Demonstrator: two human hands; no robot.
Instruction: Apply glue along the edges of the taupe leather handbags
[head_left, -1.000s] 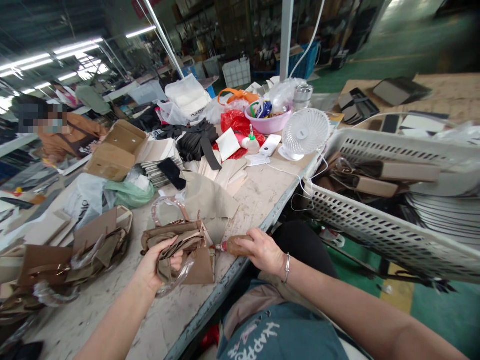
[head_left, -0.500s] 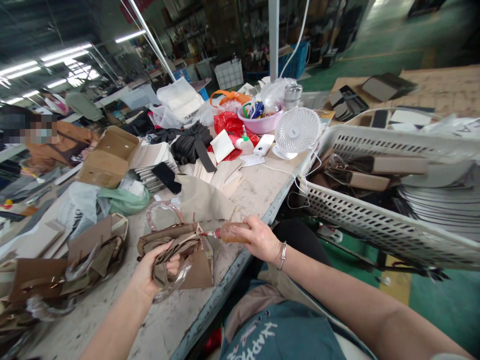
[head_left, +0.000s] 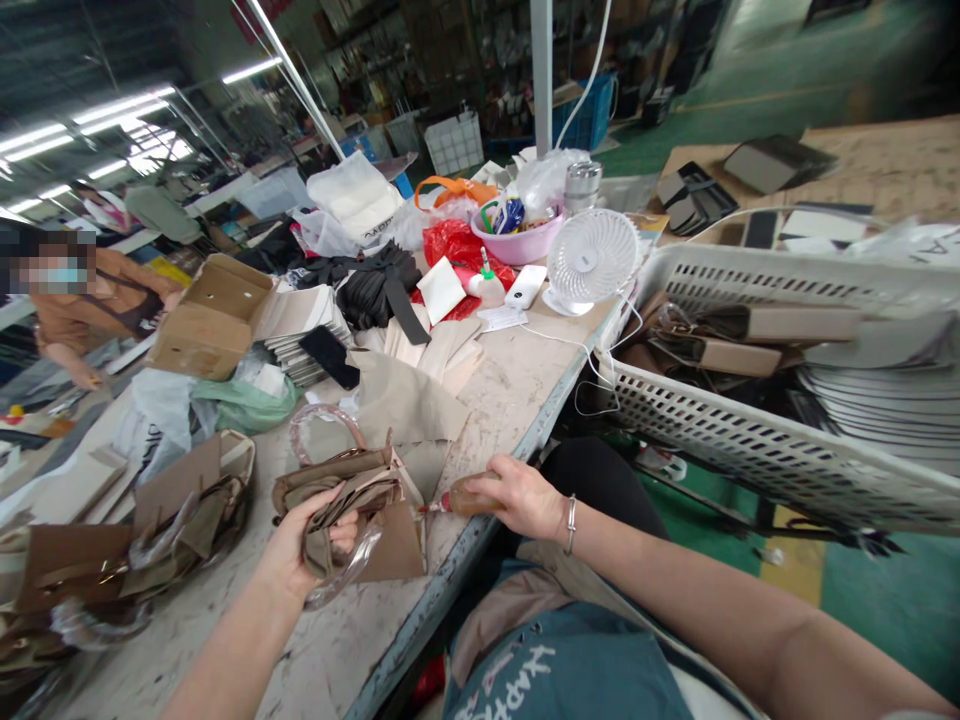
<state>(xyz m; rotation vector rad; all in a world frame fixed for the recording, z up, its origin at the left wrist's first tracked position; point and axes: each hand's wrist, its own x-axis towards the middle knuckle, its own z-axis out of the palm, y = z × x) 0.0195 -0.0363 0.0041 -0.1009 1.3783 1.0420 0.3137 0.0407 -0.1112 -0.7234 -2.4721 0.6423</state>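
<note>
My left hand (head_left: 311,545) is closed around the folded lining of a brown handbag (head_left: 394,540), which lies on the worktable. Clear plastic wraps the bag's handle near my fingers. In my right hand (head_left: 521,495) is a glue bottle (head_left: 469,495) with amber contents and a red tip, held nearly level. The nozzle points left, close to the bag's right edge; whether it touches cannot be made out. A beige sheet (head_left: 409,395) lies just behind the bag.
More brown handbags (head_left: 82,565) lie at the left. A white fan (head_left: 592,262) and a pink basin (head_left: 517,240) stand farther back. At the right is a white plastic crate (head_left: 697,420) holding brown pieces. A co-worker (head_left: 105,300) sits across at the far left.
My right hand has moved the glue bottle slightly right and down, away from the bag's upper edge. My left hand keeps its hold. The co-worker's posture has shifted.
</note>
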